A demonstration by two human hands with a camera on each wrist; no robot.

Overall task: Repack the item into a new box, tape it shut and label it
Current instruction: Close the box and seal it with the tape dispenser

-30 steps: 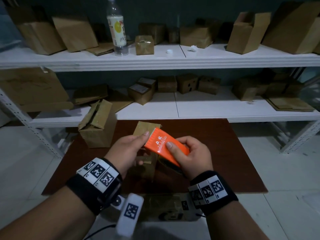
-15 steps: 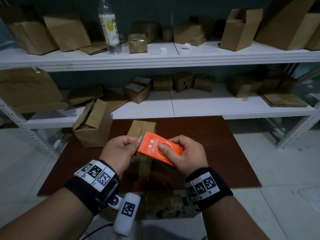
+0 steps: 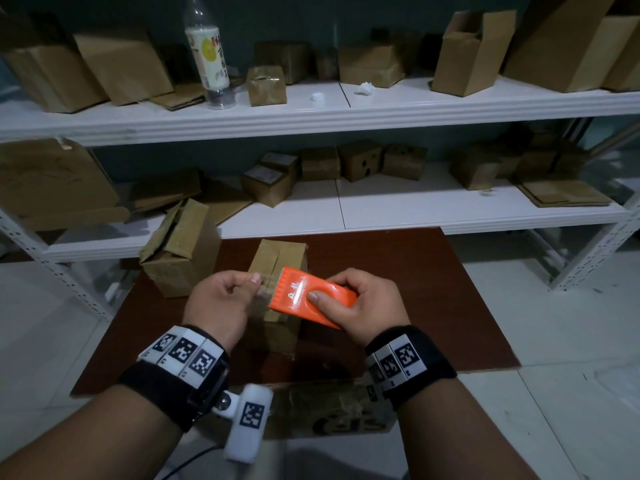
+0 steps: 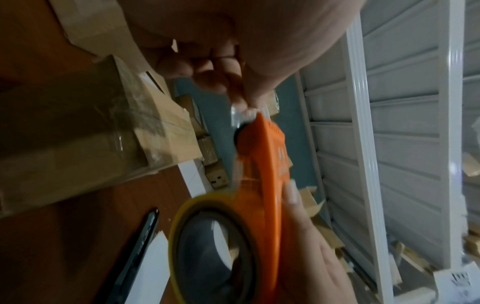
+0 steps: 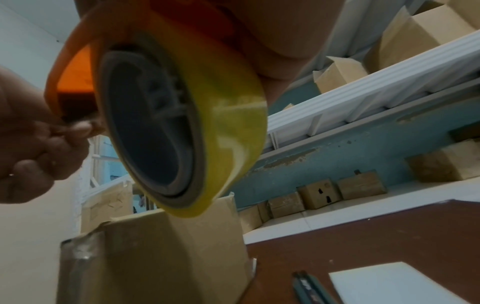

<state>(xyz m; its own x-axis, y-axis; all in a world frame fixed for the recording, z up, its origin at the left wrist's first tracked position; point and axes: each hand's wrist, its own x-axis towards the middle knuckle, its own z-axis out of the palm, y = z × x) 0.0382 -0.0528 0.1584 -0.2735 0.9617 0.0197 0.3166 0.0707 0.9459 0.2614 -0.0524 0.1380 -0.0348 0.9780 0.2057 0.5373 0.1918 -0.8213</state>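
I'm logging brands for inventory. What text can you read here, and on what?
No text reads clearly.
Orange tape dispenser: white characters, a smaller line beneath, blurred.
Bottle label: print too small.
Box nearest the person: dark letters, cut off.
Wrist bands: square code marks only.

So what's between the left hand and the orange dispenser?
In the head view, a short stretch of clear tape, pinched by the left hand, runs to the dispenser.

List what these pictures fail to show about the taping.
- Tape end: the left hand pinches it by the orange dispenser; clear film, barely visible in the head view, blurred in the left wrist view.
- Box contents: flaps closed.
- Dispenser lettering: too small.
- Right hand fingers: hidden under the dispenser.
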